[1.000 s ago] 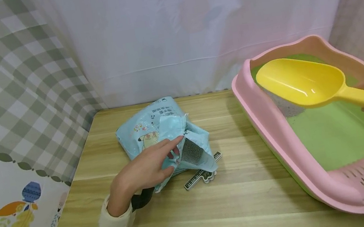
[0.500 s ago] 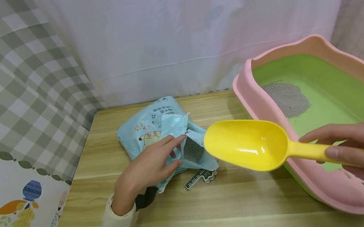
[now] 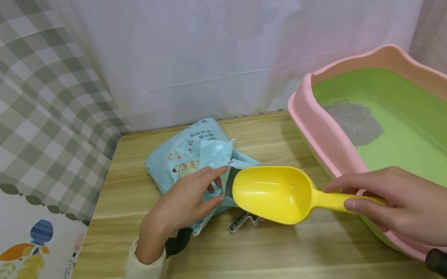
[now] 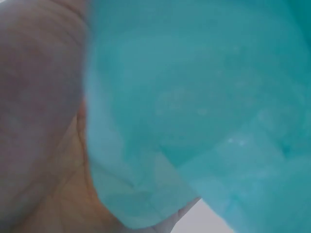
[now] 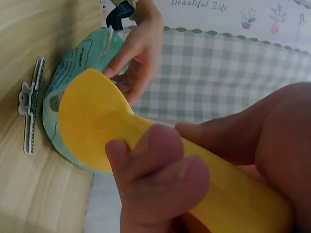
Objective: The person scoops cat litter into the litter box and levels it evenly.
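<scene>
My right hand [image 3: 410,207] grips the handle of a yellow scoop [image 3: 276,192], whose bowl shows no granules in it. The scoop's front lip overlaps the mouth of a light blue bag of cat litter [image 3: 177,151], lying on its side with grey granules showing inside. At that mouth, my left hand [image 3: 185,204] holds the bag's torn edge between thumb and fingers. Close up in the left wrist view, the blue film [image 4: 204,97] covers part of the palm. From the right wrist view, the scoop's underside [image 5: 92,121] hides much of the bag opening.
A black-and-white keyboard-patterned clip [image 3: 240,222] lies on the wooden table [image 3: 244,272] in front of the bag, partly behind the scoop. At right stands a pink-rimmed green litter box [image 3: 415,128] with a small heap of grey litter [image 3: 352,123]. Curtains hang behind.
My right hand has carried the scoop left and down, from over the litter box to the bag's mouth. My left hand has stayed at the bag.
</scene>
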A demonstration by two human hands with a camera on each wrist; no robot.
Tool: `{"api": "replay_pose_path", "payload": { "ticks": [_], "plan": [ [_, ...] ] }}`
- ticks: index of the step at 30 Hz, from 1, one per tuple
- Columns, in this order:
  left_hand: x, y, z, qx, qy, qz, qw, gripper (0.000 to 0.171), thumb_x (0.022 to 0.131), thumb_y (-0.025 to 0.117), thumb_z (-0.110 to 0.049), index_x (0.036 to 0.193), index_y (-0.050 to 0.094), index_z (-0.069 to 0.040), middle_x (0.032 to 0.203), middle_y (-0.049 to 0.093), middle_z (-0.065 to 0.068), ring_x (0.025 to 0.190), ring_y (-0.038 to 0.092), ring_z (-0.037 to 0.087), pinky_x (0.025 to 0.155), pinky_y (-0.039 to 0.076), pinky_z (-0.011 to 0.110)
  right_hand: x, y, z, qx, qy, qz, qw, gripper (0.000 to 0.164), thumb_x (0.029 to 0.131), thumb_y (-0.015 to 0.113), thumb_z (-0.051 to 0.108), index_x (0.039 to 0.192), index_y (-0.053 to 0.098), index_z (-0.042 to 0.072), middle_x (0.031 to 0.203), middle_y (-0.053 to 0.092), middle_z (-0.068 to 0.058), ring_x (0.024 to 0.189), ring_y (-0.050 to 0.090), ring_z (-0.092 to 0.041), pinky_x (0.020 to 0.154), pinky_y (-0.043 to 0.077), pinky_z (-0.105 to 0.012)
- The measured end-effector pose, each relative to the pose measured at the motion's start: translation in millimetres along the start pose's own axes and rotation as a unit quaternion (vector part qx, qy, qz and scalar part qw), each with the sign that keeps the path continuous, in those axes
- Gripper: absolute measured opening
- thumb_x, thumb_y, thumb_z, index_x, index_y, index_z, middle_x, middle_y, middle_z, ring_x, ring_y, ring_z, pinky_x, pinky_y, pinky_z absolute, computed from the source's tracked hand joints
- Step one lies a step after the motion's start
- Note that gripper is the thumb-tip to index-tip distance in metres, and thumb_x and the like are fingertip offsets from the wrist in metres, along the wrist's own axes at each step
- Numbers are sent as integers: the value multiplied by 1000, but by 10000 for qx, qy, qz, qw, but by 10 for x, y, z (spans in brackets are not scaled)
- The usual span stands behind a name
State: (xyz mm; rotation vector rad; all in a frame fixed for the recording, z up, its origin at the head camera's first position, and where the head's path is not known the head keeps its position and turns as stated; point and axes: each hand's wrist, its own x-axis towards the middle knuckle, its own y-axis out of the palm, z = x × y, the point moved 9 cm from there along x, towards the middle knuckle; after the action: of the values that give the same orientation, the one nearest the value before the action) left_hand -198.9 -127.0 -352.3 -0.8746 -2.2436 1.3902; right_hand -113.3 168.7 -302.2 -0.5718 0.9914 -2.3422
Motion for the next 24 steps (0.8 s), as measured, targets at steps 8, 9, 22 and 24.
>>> {"api": "replay_pose_path", "payload": {
  "ticks": [8,9,22,24],
  "plan": [
    [5,19,-35,210,267,-32,9994,40,104,79,-13,143,73,-9,119,69,3,87,66,18,77,56,28,122,94,170,-1517,-60,-543,9869,49,97,84,10,143,71,23,122,72,19,97,65,1,82,61,-36],
    [7,17,-40,235,288,-35,9993,37,104,78,-13,141,74,-9,119,69,3,85,66,19,77,56,28,143,111,186,-1635,-81,-575,9848,49,96,84,10,142,72,22,123,73,17,98,67,-1,83,62,-39],
    [-45,-63,-63,182,537,-204,9982,38,105,76,-14,141,74,-1,125,72,6,93,68,17,85,58,34,445,346,248,-1726,-79,-2,9850,30,100,78,9,130,75,14,117,75,11,97,70,-9,85,61,-40],
    [-52,-82,-73,197,556,-250,9979,38,105,75,-14,141,73,-1,126,72,6,93,68,19,86,57,35,479,358,258,-1714,-60,108,9851,27,101,76,9,128,75,14,111,73,15,91,67,-6,82,59,-38]
  ]
}}
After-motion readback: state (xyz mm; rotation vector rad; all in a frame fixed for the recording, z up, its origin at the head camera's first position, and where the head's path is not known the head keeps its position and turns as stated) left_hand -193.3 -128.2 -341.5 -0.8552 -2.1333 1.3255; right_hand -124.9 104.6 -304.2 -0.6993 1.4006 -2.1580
